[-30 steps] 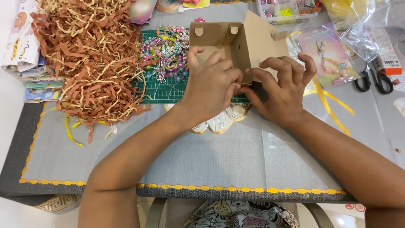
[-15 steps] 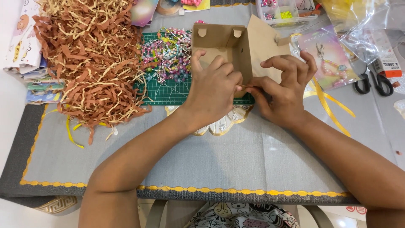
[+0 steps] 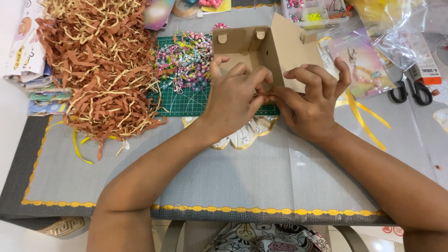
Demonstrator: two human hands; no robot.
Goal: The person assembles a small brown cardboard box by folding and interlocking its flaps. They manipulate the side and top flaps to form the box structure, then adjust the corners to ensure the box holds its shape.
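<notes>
Head view: the left hand (image 3: 233,100) and right hand (image 3: 310,105) meet at the near edge of a small brown cardboard box (image 3: 261,49), which stands open on the green cutting mat (image 3: 186,100) just beyond the knuckles. Both hands are closed, fingertips pinching a panel of the box; which flap exactly is probably hidden under the fingers. The step in hand looks like folding the box into shape. Next it calls for a firm, steady press along that edge. Shredded paper (image 3: 98,70) lies well left of the left hand, scissors (image 3: 410,91) right of the right hand.
</notes>
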